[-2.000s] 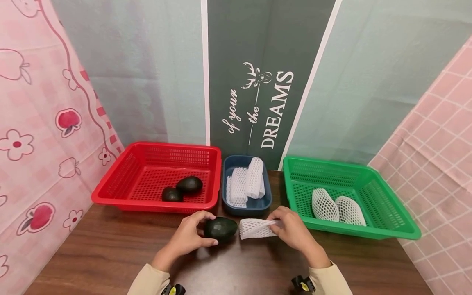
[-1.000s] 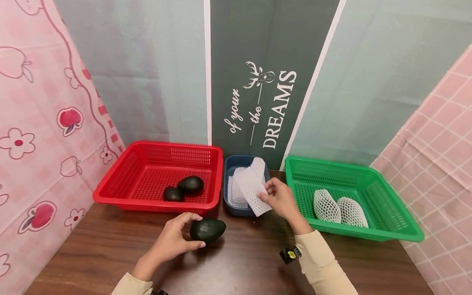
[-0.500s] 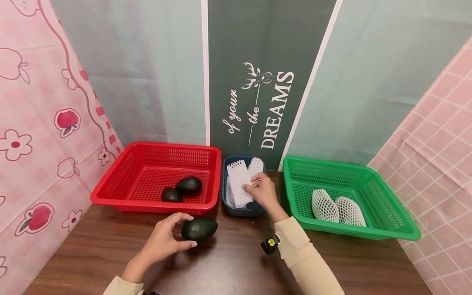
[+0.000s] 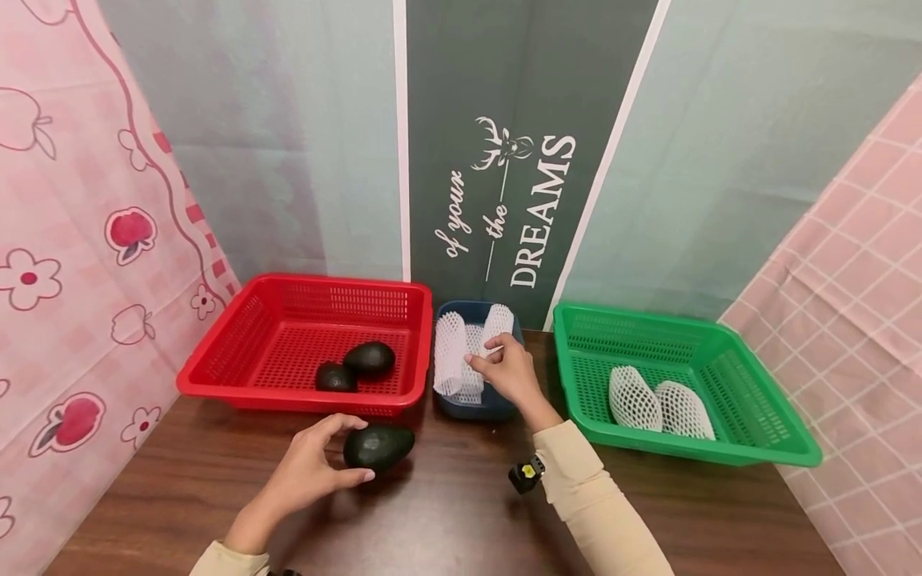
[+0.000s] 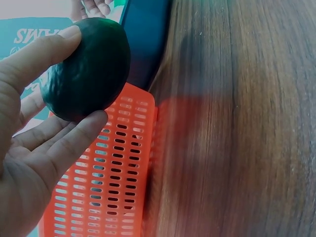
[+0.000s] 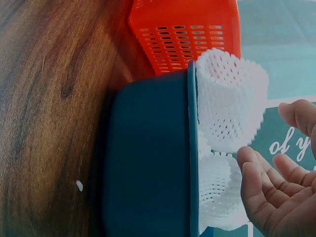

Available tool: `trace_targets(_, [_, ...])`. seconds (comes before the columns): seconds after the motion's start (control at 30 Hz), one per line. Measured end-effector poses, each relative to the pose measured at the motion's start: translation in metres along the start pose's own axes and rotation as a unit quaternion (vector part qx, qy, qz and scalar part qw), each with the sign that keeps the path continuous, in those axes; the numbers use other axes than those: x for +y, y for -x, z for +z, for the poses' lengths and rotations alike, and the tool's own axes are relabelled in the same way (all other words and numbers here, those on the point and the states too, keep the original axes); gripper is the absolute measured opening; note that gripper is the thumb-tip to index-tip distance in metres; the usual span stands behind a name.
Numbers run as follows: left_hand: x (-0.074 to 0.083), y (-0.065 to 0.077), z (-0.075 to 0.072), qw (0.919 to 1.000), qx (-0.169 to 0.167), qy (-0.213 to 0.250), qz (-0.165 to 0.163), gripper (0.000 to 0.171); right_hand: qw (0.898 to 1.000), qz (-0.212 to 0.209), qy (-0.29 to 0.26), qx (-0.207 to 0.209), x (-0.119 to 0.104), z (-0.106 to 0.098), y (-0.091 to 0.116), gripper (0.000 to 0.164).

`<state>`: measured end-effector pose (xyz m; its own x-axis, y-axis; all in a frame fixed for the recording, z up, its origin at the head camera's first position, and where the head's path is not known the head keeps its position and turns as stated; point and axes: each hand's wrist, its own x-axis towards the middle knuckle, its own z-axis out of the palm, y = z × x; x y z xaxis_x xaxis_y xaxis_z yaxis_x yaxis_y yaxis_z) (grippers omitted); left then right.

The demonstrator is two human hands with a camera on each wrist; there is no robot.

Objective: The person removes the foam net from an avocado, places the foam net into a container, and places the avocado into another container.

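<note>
Foam net (image 4: 450, 354) let go, one avocado (image 4: 380, 447) left bare.
The right hand (image 4: 511, 374), loose and holding nothing, has released it into the blue bin (image 4: 475, 412); the left hand (image 4: 311, 466) grips the avocado above the tabletop (image 4: 461, 516).

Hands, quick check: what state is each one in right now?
Left hand: holding a dark avocado.
Right hand: open, holding nothing, over the blue bin with the white foam nets.
</note>
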<state>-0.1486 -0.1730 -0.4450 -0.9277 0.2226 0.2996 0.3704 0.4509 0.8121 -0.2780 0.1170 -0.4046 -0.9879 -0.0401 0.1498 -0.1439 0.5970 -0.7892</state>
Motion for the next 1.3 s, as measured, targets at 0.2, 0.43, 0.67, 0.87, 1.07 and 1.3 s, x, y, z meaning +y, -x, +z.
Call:
trace_targets(0.2, [0.001, 0.0, 0.001, 1.0, 0.002, 0.004, -0.003, 0.055, 1.0, -0.001, 0.005, -0.004, 0.0, -0.001, 0.002, 0.036])
trace_targets(0.43, [0.007, 0.001, -0.002, 0.9999, 0.001, 0.01, -0.011, 0.055, 0.996, -0.059, 0.056, -0.041, -0.006, -0.011, 0.016, 0.037])
trace_targets(0.67, [0.013, 0.001, -0.006, 0.9998, 0.016, -0.006, -0.008, 0.055, 0.988, -0.085, 0.109, -0.072, -0.014, -0.019, 0.026, 0.039])
trace_targets(0.87, [0.018, -0.001, -0.008, 0.9991, 0.041, -0.012, 0.002, 0.054, 0.971, -0.137, 0.169, -0.103, -0.031, -0.019, 0.034, 0.044])
trace_targets(1.07, [0.03, -0.008, -0.01, 0.9984, 0.055, 0.006, 0.011, 0.054, 0.957, -0.163, 0.205, -0.123, -0.047, -0.017, 0.037, 0.045])
trace_targets(1.3, [0.064, -0.016, -0.016, 0.9963, 0.08, -0.012, 0.029, 0.051, 0.949, -0.171, 0.224, -0.139, -0.054, -0.013, 0.038, 0.046])
